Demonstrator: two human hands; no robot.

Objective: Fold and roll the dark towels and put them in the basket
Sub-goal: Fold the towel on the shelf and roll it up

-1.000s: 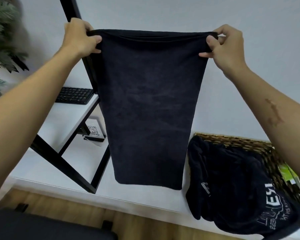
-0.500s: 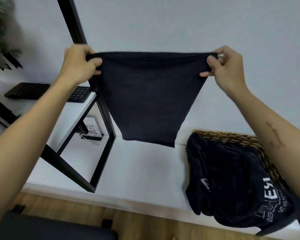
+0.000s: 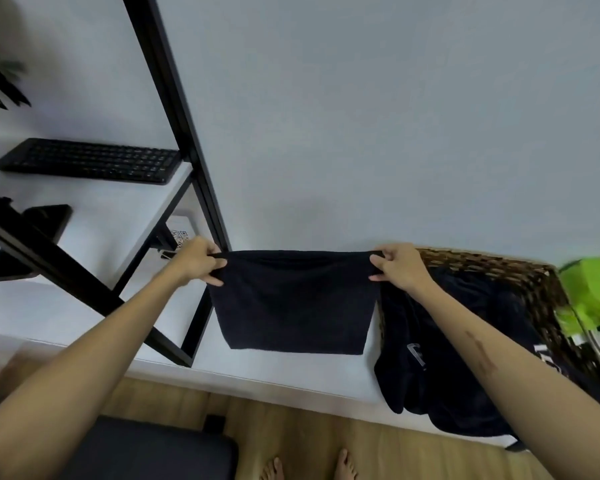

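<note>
Partly hidden basket [image 3: 534,282] behind dark clothes [image 3: 465,358]

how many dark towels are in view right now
2 that I can separate: one plain dark towel stretched between the left hand and right hand over the white table, one printed dark towel spilling from the woven wicker basket. More may lie underneath.

Soft, even indoor light fills the scene, without glare. The wall [image 3: 378,116] shades grey toward the top. Wide-angle distortion bends the black frame [image 3: 174,109]. The green bag [image 3: 593,296] at the right edge is smeared by blur.
</note>
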